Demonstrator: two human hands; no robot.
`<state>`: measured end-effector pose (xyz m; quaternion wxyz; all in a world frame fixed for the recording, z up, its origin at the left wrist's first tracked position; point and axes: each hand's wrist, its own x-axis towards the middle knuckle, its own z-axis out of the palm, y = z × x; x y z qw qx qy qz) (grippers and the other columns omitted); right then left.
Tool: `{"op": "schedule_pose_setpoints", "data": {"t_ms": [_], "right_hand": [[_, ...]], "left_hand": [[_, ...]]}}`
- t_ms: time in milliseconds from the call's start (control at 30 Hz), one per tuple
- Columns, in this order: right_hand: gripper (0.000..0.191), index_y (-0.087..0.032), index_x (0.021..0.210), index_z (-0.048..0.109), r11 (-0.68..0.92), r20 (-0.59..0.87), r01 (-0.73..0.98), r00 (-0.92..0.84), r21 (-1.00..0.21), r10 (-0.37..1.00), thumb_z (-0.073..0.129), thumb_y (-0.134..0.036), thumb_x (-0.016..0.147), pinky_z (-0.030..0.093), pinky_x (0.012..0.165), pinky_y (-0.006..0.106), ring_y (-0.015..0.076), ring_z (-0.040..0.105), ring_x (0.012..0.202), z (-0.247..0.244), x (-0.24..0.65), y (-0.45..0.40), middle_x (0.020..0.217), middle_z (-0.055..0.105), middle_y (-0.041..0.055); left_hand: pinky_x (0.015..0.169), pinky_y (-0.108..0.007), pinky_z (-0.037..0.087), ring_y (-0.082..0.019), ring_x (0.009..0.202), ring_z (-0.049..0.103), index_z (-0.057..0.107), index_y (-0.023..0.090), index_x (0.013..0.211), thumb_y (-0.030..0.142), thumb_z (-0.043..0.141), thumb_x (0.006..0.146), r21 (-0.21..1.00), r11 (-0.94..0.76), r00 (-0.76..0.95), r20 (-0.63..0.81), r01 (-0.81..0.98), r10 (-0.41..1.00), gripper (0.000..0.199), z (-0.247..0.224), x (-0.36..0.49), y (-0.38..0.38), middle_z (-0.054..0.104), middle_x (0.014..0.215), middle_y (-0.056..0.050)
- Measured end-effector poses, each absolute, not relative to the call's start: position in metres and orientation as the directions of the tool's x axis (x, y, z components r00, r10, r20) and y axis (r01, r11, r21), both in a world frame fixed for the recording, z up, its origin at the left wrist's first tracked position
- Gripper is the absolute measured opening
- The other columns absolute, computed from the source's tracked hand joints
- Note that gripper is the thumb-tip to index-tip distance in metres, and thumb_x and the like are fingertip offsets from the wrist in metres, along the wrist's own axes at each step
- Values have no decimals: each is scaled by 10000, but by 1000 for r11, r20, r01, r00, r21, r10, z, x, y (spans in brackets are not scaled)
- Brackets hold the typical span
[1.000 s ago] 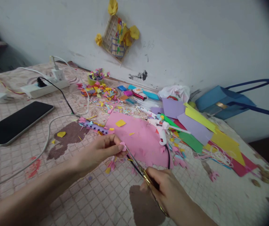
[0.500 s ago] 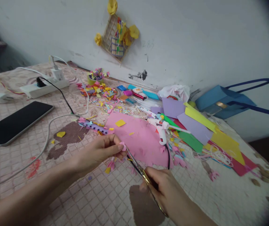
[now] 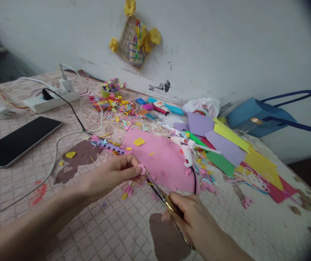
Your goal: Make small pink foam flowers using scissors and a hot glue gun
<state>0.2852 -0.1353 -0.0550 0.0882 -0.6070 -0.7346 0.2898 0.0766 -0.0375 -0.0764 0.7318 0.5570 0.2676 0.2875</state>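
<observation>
My left hand pinches a small pink paper piece between thumb and fingers, above the front edge of a pink sheet. In my right hand is a pair of gold-handled scissors, the fingers wrapped round the handles. Their blades point up and left, with the tips at the edge of the pink piece. A yellow paper scrap lies on the sheet. To the right of it rests a white hot glue gun with a glue stick in its back end.
Behind lie a heap of colourful paper cuttings and a small decorated pot. Coloured sheets and a blue bag are at the right. A phone, a power strip and cables cover the left side.
Hardly anything differs. Both hands, the pink piece and the scissors keep almost the same place.
</observation>
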Motion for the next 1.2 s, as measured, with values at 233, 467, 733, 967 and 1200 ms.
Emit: {"op": "schedule_pose_setpoints", "data": {"t_ms": [233, 467, 733, 967, 1200], "right_hand": [[267, -197, 610, 394, 105, -244, 880, -240, -462, 940, 494, -282, 842, 264, 488, 238, 133, 475, 518, -55, 286, -137, 552, 528, -16], [269, -198, 617, 385, 131, -228, 877, -261, -462, 938, 476, -285, 855, 264, 491, 236, 126, 474, 506, -57, 287, -135, 550, 532, -20], [192, -198, 625, 418, 124, -246, 888, -253, -442, 936, 491, -190, 803, 288, 503, 234, 140, 523, 535, -51, 290, -134, 575, 585, -4], [186, -183, 626, 453, 44, -259, 786, -256, -617, 931, 533, -263, 774, 280, 482, 231, 126, 448, 525, -51, 294, -136, 577, 532, -1], [410, -163, 728, 514, -169, -191, 206, -91, -964, 977, 450, -558, 818, 288, 429, 206, 84, 359, 439, -64, 281, -124, 502, 384, -56]], "left_hand": [[644, -255, 434, -134, 700, 560, 574, 156, 747, 259, 518, 867, 981, 173, 707, -60, -88, 704, 168, -74, 76, -36, 635, 765, -36], [618, -247, 435, -113, 653, 552, 556, 145, 754, 238, 526, 866, 990, 134, 716, -71, -32, 694, 149, -73, 75, -34, 624, 750, -16], [604, -237, 428, -101, 635, 540, 551, 143, 753, 242, 531, 866, 988, 152, 735, -91, -16, 672, 151, -72, 73, -34, 614, 730, 0], [670, -242, 431, -110, 699, 558, 566, 146, 728, 243, 573, 840, 946, 294, 660, -134, -138, 739, 148, -75, 78, -38, 630, 738, -1], [748, -234, 429, -101, 746, 556, 595, 153, 712, 220, 652, 782, 830, 442, 532, -218, -339, 818, 112, -79, 90, -45, 605, 757, 16]]}}
